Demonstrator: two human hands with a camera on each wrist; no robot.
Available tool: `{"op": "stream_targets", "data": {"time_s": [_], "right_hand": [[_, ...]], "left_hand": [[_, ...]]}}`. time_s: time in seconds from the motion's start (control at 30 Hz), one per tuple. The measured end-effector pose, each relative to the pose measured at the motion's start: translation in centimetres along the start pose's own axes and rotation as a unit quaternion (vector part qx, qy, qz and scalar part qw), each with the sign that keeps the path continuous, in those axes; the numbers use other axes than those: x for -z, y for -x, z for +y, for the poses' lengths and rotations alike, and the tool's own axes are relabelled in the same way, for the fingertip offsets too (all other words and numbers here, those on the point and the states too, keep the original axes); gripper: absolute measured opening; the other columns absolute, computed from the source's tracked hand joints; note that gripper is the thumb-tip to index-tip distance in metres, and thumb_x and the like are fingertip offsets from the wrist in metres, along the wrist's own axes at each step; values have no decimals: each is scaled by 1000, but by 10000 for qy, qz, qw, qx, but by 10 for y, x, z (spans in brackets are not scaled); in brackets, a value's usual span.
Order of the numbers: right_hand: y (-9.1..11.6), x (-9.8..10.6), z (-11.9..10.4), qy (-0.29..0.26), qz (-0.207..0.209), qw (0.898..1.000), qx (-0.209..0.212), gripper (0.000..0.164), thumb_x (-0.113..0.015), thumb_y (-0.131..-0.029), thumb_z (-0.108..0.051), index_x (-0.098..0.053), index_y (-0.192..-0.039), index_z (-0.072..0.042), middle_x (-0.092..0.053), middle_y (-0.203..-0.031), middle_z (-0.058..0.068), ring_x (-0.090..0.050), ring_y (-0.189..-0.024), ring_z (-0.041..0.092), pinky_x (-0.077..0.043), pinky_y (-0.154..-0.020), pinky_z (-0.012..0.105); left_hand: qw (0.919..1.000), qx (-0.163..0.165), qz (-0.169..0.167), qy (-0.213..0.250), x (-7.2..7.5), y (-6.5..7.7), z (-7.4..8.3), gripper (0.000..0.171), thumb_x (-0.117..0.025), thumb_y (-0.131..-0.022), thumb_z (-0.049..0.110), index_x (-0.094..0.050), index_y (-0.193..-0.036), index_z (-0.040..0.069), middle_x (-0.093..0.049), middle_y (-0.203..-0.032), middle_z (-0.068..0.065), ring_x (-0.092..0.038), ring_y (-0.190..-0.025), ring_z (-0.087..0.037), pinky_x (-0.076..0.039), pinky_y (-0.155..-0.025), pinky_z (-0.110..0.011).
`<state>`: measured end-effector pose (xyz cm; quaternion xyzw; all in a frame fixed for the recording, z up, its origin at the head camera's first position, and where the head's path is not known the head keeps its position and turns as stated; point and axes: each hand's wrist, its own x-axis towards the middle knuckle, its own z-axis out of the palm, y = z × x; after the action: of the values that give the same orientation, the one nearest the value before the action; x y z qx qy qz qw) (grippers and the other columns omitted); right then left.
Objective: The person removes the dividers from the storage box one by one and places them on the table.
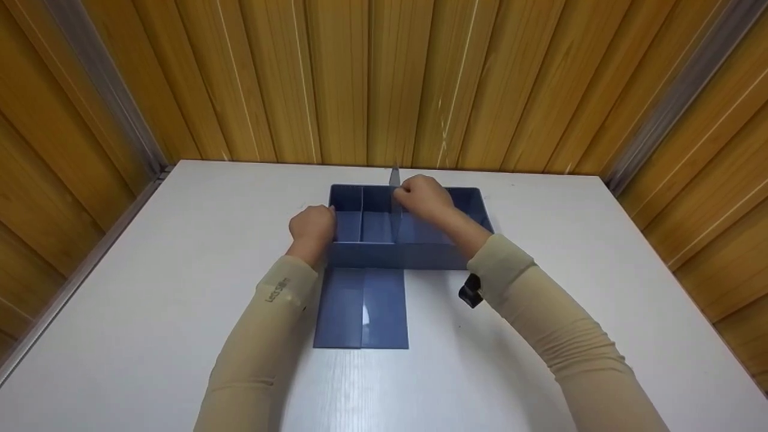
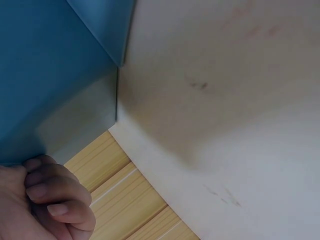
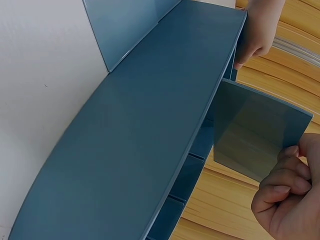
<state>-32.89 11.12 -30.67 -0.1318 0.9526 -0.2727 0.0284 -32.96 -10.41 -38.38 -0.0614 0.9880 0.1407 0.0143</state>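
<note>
A blue rectangular storage box lies on the white table, its open top facing up. My left hand grips the box's left wall, fingers curled, as the left wrist view also shows at the hand. Between the thumb and curled fingers of my right hand is a thin blue divider panel. In the right wrist view that panel stands upright, partly above the box's rim, with its lower edge hidden. One divider stands inside the box at the left.
Two flat blue panels lie side by side on the white table, just in front of the box. A small black object shows at the right sleeve. Wood-patterned walls rise behind the table and at both sides.
</note>
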Motion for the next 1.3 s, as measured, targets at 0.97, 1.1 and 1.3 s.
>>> {"op": "stream_targets", "data": {"time_s": [0.97,1.1,1.3], "right_hand": [[11,16,-2,-231,279,9993,-74,41,-47,-100,-15,-37,-60,-17,-34,-56,-7,-33,-54,10,-27,-55,26],[21,21,2,-466,336,9983,40,44,-45,-102,-15,-38,-59,-17,-33,-53,-7,-30,-52,10,-27,-54,27],[36,31,4,-730,428,9962,201,48,-45,-106,-16,-38,-59,-17,-32,-52,-8,-29,-51,9,-28,-54,26]], "left_hand": [[9998,-109,99,-118,-2,-1,1,54,-34,-112,32,-74,-94,1,-78,-99,-18,-76,-89,-31,-62,-77,-47],[9999,-104,74,-103,-2,-1,2,54,-34,-112,32,-74,-96,0,-78,-100,-18,-77,-91,-31,-62,-77,-48],[9997,-75,-50,-211,0,-2,1,55,-33,-113,32,-75,-98,0,-78,-102,-18,-77,-92,-31,-62,-77,-48]]}}
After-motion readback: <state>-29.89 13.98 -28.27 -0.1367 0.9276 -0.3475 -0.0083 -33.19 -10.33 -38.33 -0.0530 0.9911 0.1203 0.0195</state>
